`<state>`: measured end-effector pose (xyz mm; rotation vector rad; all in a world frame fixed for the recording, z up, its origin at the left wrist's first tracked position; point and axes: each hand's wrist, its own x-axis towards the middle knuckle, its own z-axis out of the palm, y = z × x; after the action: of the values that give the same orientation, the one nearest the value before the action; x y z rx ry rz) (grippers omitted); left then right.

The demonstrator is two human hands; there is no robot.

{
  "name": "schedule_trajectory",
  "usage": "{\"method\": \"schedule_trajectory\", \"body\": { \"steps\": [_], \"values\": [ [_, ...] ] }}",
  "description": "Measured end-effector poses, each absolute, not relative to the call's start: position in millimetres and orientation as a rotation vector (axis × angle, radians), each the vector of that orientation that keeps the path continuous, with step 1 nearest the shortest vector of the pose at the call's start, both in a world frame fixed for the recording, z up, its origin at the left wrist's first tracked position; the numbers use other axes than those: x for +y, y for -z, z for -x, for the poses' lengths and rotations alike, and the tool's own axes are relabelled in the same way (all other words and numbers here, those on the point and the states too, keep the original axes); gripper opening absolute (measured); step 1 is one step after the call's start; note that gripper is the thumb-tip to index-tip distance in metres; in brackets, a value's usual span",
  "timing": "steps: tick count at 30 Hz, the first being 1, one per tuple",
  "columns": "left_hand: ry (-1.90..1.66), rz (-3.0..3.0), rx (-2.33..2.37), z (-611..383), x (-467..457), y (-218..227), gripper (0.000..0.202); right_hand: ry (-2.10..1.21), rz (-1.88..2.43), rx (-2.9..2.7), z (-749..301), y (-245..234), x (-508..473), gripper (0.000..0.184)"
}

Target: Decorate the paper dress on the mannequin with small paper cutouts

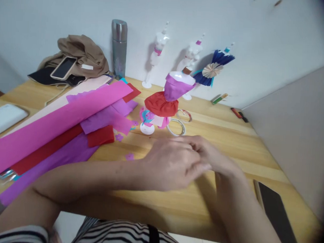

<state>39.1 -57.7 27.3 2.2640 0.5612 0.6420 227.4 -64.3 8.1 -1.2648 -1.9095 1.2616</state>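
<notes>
1. The doll [171,99] stands on the table [221,124]. From the hands, with twelve o'clock toward the wall [145,9], it is just before twelve.
2. Its long axis slants in this view. The white foot [147,129] is at the seven o'clock end, and the brown-topped neck [186,70] points to one o'clock.
3. It wears a purple top [178,89] and a puffy red skirt [161,104]. Pink and blue bits show under the skirt.
4. The left hand [168,166] comes in from nine o'clock. Its fingers look bent, but it is blurry; I cannot tell how far open they are, or if they hold anything.
5. The right hand [210,152] comes in from five o'clock and touches the left hand, which hides part of it. I cannot tell how open its fingers are or what they hold.
6. Two tape rolls, one in front [183,128] and one behind [190,117], lie flat at twelve, beside the doll.
7. A long pink sheet [62,122] lies on other sheets near ten. Its long axis runs from eight to two.
8. A small purple flower [119,137] lies near ten.
9. A bottle [119,49] stands up at eleven. A dark tablet [278,216] lies at four.
</notes>
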Motion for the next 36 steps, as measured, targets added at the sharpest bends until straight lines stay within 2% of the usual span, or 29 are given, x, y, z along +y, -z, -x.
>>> {"method": "schedule_trajectory", "body": {
  "steps": [5, 7, 11, 18, 24, 28, 30, 34, 36],
  "values": [
    [-0.577, -1.95, 0.776, -47.8, -35.6, -13.7, 0.031, -1.157, 1.424, -1.985, -270.2, -28.1, -65.5, 0.025],
    [-0.561, -1.763, 0.785, -52.6, -31.0, -2.0, 0.023, -1.136, 1.421, -2.048, -276.2, -34.0, -65.4, 0.022],
    [-0.383, -1.555, 0.703, -59.8, -24.7, 14.3, 0.024, -1.073, 1.353, -2.141, -268.0, -38.1, -64.6, 0.016],
    [-0.214, -1.334, 0.79, -56.1, -19.4, -5.7, 0.021, -1.015, 1.332, -2.17, -253.9, -38.4, -64.2, 0.011],
    [-0.194, -1.428, 0.732, -52.3, -18.2, -6.1, 0.031, -0.954, 1.324, -2.227, -251.7, -40.5, -66.7, 0.013],
    [-0.176, -1.374, 0.78, -56.4, -20.8, -1.9, 0.021, -1.007, 1.33, -2.198, -250.2, -38.3, -67.6, 0.015],
    [-0.236, -1.296, 0.782, -58.6, -22.2, -1.2, 0.02, -1.026, 1.327, -2.072, -254.4, -37.8, -67.8, 0.022],
    [-0.437, -1.143, 0.723, -59.8, -25.1, 2.2, 0.021, -0.987, 1.332, -1.776, -266.5, -38.1, -67.0, 0.049],
    [-0.546, -1.107, 0.694, -59.2, -26.8, 5.5, 0.019, -1.062, 1.303, -1.769, -266.8, -38.2, -65.9, 0.053]
  ]
}}
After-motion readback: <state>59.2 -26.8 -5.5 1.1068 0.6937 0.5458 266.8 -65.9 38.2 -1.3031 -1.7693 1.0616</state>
